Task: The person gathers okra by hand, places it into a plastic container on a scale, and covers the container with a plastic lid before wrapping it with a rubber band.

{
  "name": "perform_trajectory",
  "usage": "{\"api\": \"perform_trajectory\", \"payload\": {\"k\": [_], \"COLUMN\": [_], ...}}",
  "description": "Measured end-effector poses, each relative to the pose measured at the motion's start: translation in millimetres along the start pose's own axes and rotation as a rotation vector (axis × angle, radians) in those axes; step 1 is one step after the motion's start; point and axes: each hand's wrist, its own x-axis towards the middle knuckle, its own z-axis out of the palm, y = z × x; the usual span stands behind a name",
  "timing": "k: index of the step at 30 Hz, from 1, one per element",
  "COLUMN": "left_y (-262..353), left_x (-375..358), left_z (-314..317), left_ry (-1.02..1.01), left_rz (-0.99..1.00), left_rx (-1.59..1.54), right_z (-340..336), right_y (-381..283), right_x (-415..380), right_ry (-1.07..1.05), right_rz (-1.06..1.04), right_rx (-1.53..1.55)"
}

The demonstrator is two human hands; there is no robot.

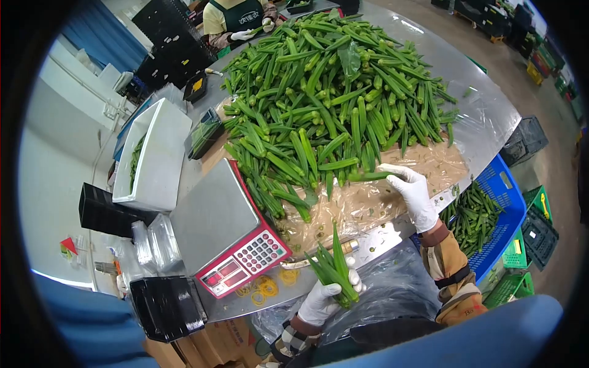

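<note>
My left hand [328, 299], in a white glove, is closed round a small bunch of okra [334, 267], its tips pointing up and away from me. My right hand [412, 195], gloved too, is at the near edge of a large okra heap [331, 104]. Between its thumb and fingers is the end of a single okra pod [370, 176]. A knife [343, 248] with a light wooden handle lies on the table edge, just beyond the bunch. Left of it stands a red scale [245, 254] with a bare steel pan.
Yellow rubber bands [265, 288] lie by the scale. Black trays [167, 306] are stacked at the table's left corner. A white foam box [178, 138] stands behind the scale. A blue crate [508, 208] holds okra at right. Across the table, a co-worker's gloved hands [242, 35] are visible.
</note>
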Motion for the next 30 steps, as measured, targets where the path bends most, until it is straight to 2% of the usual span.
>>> {"api": "perform_trajectory", "payload": {"k": [4,7,8,9,10,11,12,14,16,18,21,22,26,29,30], "left_y": [3,2,3,3,4,4,5,4,5,1,0,-1,-8,-6,-7], "left_x": [-3,-5,-5,-5,-4,-2,0,4,4,0,-6,-7,-13,-7,-6], "left_z": [4,-1,-3,-5,-6,-6,-6,-1,9,8,21,21,19,14,12], "left_ry": [0.044,0.019,0.026,0.029,0.031,0.024,0.017,-0.018,-0.070,-0.123,-0.122,-0.093,0.025,0.034,0.026], "left_rz": [-0.030,-0.018,-0.023,-0.028,-0.031,-0.061,-0.090,-0.137,-0.177,-0.200,-0.230,-0.228,-0.221,-0.229,-0.232], "left_rx": [0.053,0.036,0.035,0.030,0.022,0.035,0.049,0.079,0.116,0.170,0.210,0.215,0.214,0.213,0.208], "right_z": [-11,-66,-89,-116,-144,-162,-196,-178,-114,-70,-18,-1,23,33,28], "right_y": [-5,-55,-78,-91,-93,-100,-88,-97,-105,-86,-44,-38,-12,-52,-62], "right_x": [-6,-23,-32,-37,-39,-40,-31,-15,4,38,113,132,183,174,170], "right_ry": [-0.087,-0.194,-0.156,-0.051,0.102,0.286,0.463,0.584,0.450,0.188,0.023,-0.011,-0.214,-0.444,-0.377], "right_rz": [0.011,0.054,0.124,0.104,-0.035,-0.082,-0.281,-0.446,-0.508,-0.471,-0.994,-1.045,-1.350,-1.039,-1.156], "right_rx": [-0.053,-0.341,-0.398,-0.503,-0.575,-0.648,-0.771,-0.624,-0.739,-0.777,-1.161,-1.374,-1.605,-1.883,-1.802]}}
